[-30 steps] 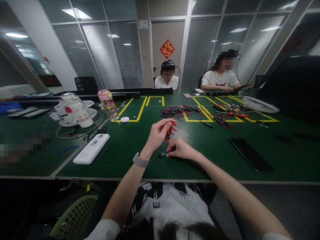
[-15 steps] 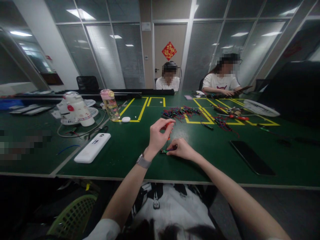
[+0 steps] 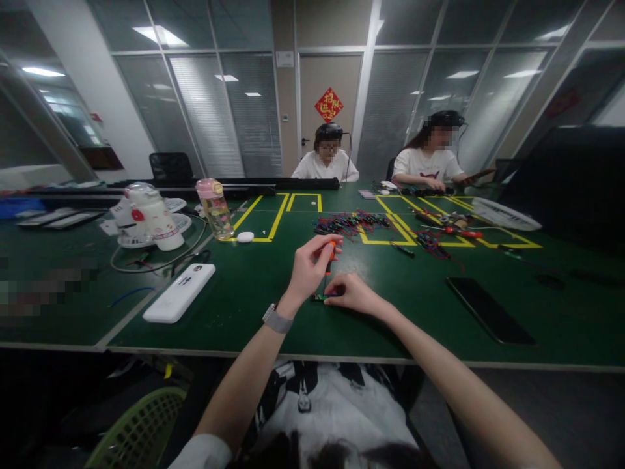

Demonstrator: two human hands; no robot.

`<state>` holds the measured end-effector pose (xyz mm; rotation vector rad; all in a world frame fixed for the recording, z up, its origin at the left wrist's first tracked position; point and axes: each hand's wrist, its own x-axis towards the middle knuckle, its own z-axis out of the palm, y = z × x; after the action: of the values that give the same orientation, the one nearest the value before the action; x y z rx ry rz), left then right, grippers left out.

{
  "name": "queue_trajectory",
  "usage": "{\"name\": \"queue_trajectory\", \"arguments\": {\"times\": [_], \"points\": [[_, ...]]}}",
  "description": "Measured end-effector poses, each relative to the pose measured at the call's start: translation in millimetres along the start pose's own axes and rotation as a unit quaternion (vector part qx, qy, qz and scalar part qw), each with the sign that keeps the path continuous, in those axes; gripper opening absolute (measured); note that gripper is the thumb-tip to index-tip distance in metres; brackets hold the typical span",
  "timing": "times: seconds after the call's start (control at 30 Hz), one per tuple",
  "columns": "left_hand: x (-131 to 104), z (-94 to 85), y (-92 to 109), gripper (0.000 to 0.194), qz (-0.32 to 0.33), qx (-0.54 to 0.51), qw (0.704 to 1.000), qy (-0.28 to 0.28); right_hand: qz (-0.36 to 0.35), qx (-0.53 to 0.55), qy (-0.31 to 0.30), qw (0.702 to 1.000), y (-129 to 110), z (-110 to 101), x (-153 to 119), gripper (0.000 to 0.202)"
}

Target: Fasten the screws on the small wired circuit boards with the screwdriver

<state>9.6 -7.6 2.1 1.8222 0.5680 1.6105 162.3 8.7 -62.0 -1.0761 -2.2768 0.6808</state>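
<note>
My left hand (image 3: 311, 266), with a watch at its wrist, is closed on the orange and black handle of a screwdriver (image 3: 329, 257). The tool stands upright, and its thin shaft points down at a small green circuit board (image 3: 319, 298) on the table. Low on the table, my right hand (image 3: 355, 293) pinches the right end of that board, where short wires show at the fingertips. Beyond my hands lies a pile of small boards with red and blue wires (image 3: 351, 223).
On the green table (image 3: 273, 326) are a white power bank (image 3: 180, 293), a black phone (image 3: 489, 311), a bottle (image 3: 215, 208), a white case (image 3: 245, 237) and red-handled pliers (image 3: 463, 232). Two people (image 3: 326, 159) (image 3: 430, 159) sit across the table.
The handle shows more between my left fingers, which have shifted around it. My right hand stays at the board. The person at the far middle has raised their head a little.
</note>
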Motion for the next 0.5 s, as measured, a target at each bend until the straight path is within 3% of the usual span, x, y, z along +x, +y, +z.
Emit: {"name": "queue_trajectory", "arguments": {"times": [0.13,0.23,0.33,0.4,0.5], "points": [[0.1,-1.4,-2.0,0.016,0.015,0.029,0.999,0.021,-0.040,0.009,-0.003,0.999,-0.1,-6.4,-2.4,0.019],[0.4,-3.1,-2.0,0.012,0.028,0.073,0.996,0.036,-0.083,-0.031,0.129,0.988,-3.1,-12.2,-5.6,0.015],[0.9,-3.2,-1.1,0.011,0.035,0.094,0.994,0.039,-0.134,-0.142,0.267,0.944,-8.0,-12.8,-8.1,0.014],[1.2,-2.8,-0.3,0.010,0.044,0.106,0.993,0.042,-0.181,-0.188,0.254,0.931,-12.2,-9.5,-8.9,0.015],[0.9,-2.4,0.4,0.010,0.057,0.124,0.989,0.053,-0.227,-0.197,0.160,0.940,-18.3,-2.0,-9.3,0.014]]}}
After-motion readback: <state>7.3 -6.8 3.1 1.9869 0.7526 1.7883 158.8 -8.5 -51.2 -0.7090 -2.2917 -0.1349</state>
